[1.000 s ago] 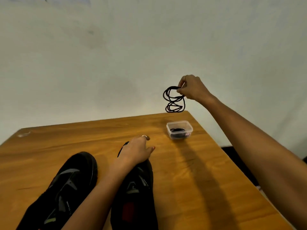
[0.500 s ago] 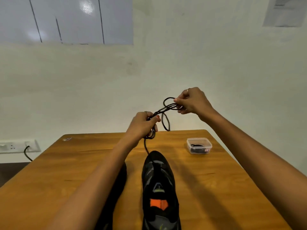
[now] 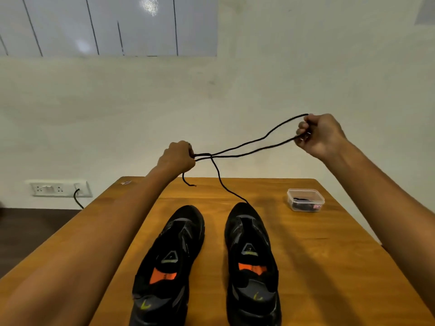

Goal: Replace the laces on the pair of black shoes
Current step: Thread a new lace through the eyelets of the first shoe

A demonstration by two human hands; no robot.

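Observation:
Two black shoes without laces stand side by side on the wooden table point(image 3: 329, 267), toes pointing away: the left shoe point(image 3: 171, 262) and the right shoe point(image 3: 251, 260). A black lace point(image 3: 249, 149) is stretched in the air above them. My left hand point(image 3: 177, 158) grips one end of the loop, with a short tail hanging below it. My right hand point(image 3: 317, 135) grips the other end, higher and to the right. One strand drops from near my left hand down to the toe of the right shoe.
A small clear plastic box point(image 3: 305, 200) holding another black lace sits at the table's far right. A wall socket with a plugged cable point(image 3: 60, 188) is on the wall at left. The table's far edge meets a pale wall.
My hands have pulled apart, drawing the bunched lace out into a long loop. Half a second ago they were close together. The view has shifted, so both shoes now show side by side.

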